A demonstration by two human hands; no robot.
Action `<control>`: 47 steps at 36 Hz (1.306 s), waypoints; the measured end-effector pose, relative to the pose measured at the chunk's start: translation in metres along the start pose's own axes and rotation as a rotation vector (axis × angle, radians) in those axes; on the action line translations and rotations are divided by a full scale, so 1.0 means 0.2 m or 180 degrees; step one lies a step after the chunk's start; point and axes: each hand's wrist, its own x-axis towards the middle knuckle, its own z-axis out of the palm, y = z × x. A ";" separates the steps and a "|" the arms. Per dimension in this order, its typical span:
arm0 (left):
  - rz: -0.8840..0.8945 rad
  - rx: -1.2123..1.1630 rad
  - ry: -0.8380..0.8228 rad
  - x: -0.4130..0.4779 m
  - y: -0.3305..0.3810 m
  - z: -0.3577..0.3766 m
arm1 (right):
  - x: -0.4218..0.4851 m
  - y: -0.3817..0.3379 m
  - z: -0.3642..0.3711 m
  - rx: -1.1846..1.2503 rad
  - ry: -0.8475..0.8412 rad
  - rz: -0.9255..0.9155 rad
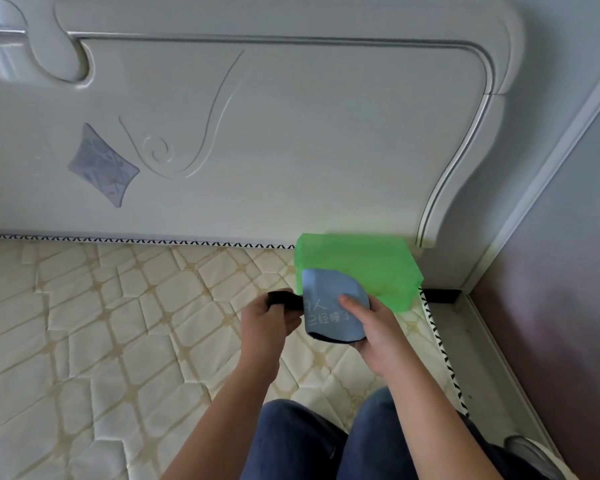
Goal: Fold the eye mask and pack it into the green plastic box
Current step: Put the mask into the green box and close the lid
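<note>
A blue eye mask [329,299] with pale writing is folded in half and held up above the mattress. My right hand [371,327] grips its right side, thumb on the front face. My left hand [267,323] is closed on the mask's black strap [284,299], which sticks out to the left. Right behind the mask stands the green plastic box [361,261], translucent and open at the top, in the mattress's far right corner against the headboard. The mask covers the box's near left wall.
A cream quilted mattress [118,341] fills the left and the foreground. A white carved headboard [257,133] rises behind it. A dark wall [551,306] and a floor gap lie to the right. My knees in blue jeans [326,441] are at the bottom.
</note>
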 end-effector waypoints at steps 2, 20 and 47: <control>0.0112 0.0215 0.0024 0.00 0.00 0.01 | 0.00 0.00 -0.01 -0.0074 0.0041 -0.0036; 0.1053 0.3871 -0.0441 -0.15 -0.06 0.28 | -0.06 0.00 0.01 -0.0396 0.0440 -0.0405; 0.1095 0.1868 -0.0909 -0.02 -0.12 0.23 | 0.09 0.06 -0.12 0.0191 0.0633 0.0067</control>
